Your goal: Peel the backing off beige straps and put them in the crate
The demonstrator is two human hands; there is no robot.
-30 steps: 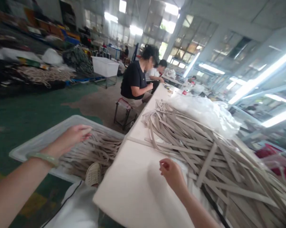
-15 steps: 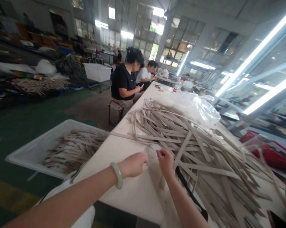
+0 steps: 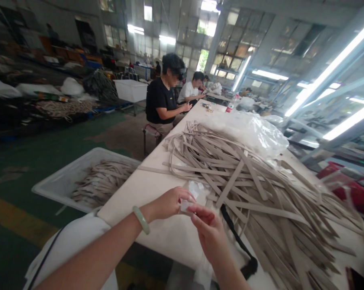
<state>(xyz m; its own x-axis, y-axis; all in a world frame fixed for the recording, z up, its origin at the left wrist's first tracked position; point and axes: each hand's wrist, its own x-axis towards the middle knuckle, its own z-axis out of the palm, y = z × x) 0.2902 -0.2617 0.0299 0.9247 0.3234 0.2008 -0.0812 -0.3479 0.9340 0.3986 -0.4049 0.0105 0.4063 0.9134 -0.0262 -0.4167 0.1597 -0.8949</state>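
Observation:
Over the near edge of the table, my left hand [image 3: 168,203], with a pale green bangle [image 3: 141,220] on its wrist, pinches a small white piece [image 3: 185,206]. From the other side my right hand [image 3: 208,227] meets it, thumb and fingers closed at the same piece. Its exact kind cannot be made out. Just beyond my fingers lies a small clear plastic bag [image 3: 198,189]. To the right spreads a large heap of flat beige-grey straps [image 3: 230,173], and a black strip [image 3: 234,233] runs beside my right forearm.
A white bin [image 3: 53,183] holding similar straps stands left of the table [image 3: 153,181]. A large clear plastic sheet [image 3: 254,133] lies beyond the heap, near a bottle [image 3: 229,105]. A person in black [image 3: 159,98] sits along the left side, another in white [image 3: 186,90] farther back.
My hands were apart and have come together at the small white piece. My right hand has moved down toward me. The view has shifted slightly, and the person in black has changed hand position.

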